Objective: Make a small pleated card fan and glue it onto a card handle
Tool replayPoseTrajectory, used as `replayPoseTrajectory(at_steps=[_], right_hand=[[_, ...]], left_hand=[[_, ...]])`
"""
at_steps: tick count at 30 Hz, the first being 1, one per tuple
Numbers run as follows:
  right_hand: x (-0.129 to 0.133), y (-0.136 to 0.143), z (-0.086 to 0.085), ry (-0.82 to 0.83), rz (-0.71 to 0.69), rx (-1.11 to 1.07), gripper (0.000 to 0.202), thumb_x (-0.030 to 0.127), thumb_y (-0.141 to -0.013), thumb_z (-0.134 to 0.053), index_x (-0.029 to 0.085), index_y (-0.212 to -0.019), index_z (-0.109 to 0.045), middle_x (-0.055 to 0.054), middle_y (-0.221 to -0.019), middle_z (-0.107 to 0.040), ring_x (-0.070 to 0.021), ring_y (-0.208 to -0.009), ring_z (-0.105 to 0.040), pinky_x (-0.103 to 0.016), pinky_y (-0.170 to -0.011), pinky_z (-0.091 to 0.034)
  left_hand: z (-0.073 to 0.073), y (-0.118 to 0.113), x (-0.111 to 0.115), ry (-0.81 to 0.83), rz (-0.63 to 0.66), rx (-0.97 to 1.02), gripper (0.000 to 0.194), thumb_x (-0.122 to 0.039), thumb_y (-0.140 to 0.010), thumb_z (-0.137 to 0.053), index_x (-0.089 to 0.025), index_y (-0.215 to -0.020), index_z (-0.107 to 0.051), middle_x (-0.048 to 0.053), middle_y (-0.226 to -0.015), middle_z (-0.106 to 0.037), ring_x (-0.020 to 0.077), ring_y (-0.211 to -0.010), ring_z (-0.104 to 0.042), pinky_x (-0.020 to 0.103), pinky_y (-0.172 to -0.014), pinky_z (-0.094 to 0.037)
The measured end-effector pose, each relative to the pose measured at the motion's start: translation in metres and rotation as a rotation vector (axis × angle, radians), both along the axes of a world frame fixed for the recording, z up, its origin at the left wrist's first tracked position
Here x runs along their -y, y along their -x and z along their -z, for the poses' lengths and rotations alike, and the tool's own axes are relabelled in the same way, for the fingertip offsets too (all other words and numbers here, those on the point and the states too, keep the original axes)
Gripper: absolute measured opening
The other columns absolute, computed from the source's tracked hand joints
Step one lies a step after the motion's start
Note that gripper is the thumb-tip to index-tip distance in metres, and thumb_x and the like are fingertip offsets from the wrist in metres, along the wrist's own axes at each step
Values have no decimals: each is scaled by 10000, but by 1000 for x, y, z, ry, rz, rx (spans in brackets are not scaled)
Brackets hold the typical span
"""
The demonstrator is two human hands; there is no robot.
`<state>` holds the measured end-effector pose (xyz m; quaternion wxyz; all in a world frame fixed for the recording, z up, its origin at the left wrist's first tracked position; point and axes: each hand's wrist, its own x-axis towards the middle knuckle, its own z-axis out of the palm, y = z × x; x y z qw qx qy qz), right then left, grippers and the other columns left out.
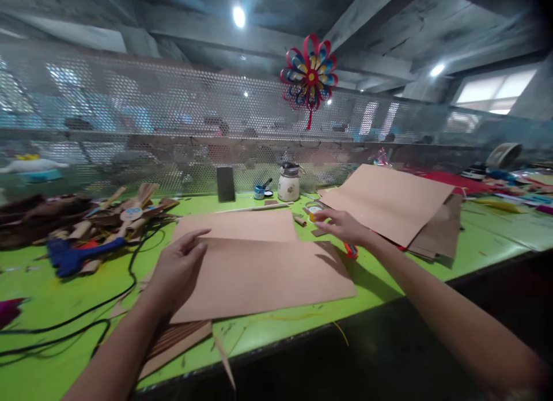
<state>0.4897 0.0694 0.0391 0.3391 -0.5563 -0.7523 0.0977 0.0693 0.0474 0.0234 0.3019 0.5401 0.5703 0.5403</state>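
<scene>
Brown cardboard sheets (259, 274) lie in front of me, one partly over another. Above their left edge is my left hand (179, 268), its fingers apart and nothing in it. My right hand (341, 225) is past the sheets' right side, thumb and fingers loosely spread. At its fingertips shows a small yellow piece (311, 216), beside a tape roll (314, 208); whether the fingers touch it is unclear. An orange-red tool (351, 250), perhaps a cutter, lies below the right wrist. A short brown paper roll (300, 221) lies nearby.
A blue glue gun (82, 254) with a black cord lies left among brown scraps. More large cardboard sheets (389, 199) are stacked at right. A white jug (288, 182), a small blue jar (259, 192) and a dark upright block (225, 184) stand behind, before a perforated screen (173, 113).
</scene>
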Motion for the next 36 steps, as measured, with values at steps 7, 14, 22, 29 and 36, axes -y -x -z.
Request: replayPoseTrajectory(at_steps=[7, 14, 22, 29, 36], right_hand=[[-11, 72, 20, 155, -211, 107, 252, 399, -1004, -675, 171, -1105, -711, -61, -1138, -725, -230, -999, -706, -434, -892, -596], [-20, 67, 40, 175, -142, 98, 272, 372, -1011, -670, 163, -1185, -683, -71, -1179, -708, -233, -1005, -706, -433, -871, -606], [-33, 51, 52, 230, -43, 21, 311, 387, -1005, -674, 159, -1217, -675, -66, -1199, -698, -251, -1005, -707, -429, -853, -614], [-31, 38, 53, 220, -13, -126, 290, 392, -1006, -673, 150, -1165, -691, -52, -1143, -712, -239, -964, -714, -402, -819, -619], [-27, 33, 52, 232, 32, -308, 301, 408, -997, -682, 138, -1128, -699, -34, -1095, -716, -236, -914, -716, -377, -774, -620]], left_hand=[[7, 3, -5, -115, 77, 0, 758, -599, -677, -706, -116, -1262, -707, -17, -731, -599, 142, -650, -511, 236, -613, -401], [-12, 16, -14, -15, 85, -223, 718, -577, -618, -705, -111, -1162, -745, 31, -714, -698, 210, -673, -626, 298, -644, -469], [-48, 47, 48, 47, 35, -668, 761, -735, -758, -565, -172, -1242, -729, 140, -1268, -747, 382, -1188, -674, 465, -1039, -506], [28, 74, 114, 114, 256, -1031, 682, -624, -821, -648, -188, -1344, -677, 153, -1384, -675, 377, -1224, -647, 481, -1055, -510], [34, 71, 103, -32, 302, -1033, 406, -495, -895, -608, -222, -1169, -730, 114, -1162, -698, 305, -1050, -685, 398, -921, -536]])
